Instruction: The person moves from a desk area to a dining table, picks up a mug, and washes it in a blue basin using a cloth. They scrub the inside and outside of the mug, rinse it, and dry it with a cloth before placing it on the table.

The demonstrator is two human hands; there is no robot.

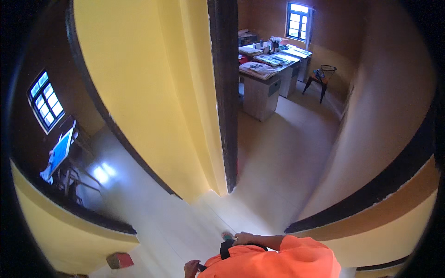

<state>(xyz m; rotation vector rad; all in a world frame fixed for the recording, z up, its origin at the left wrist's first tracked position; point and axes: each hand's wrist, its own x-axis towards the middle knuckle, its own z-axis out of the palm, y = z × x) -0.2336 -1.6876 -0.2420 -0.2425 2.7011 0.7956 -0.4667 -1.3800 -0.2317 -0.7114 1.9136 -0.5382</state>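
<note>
At the lower edge, both hands are in front of my orange top [278, 259], close to the waist. My right hand [242, 238] is closed, its fingers bent around the edge of a black strap-like piece [225, 249] that hangs at the front of the top. Lower and to the left, my left hand [191, 268] is curled beside a small dark piece [202, 267]. What its fingers hold is too small to make out. Just beyond the right hand, a foot in a greenish shoe [227, 235] shows on the pale floor.
Ahead, a dark door frame [225, 92] ends a yellow wall [139, 92]. Through the doorway are desks [262, 90] with papers and a chair [323, 76]. In the left room, a blue board [61, 150] stands near a window [46, 101]. A red-and-dark object [119, 260] is at lower left.
</note>
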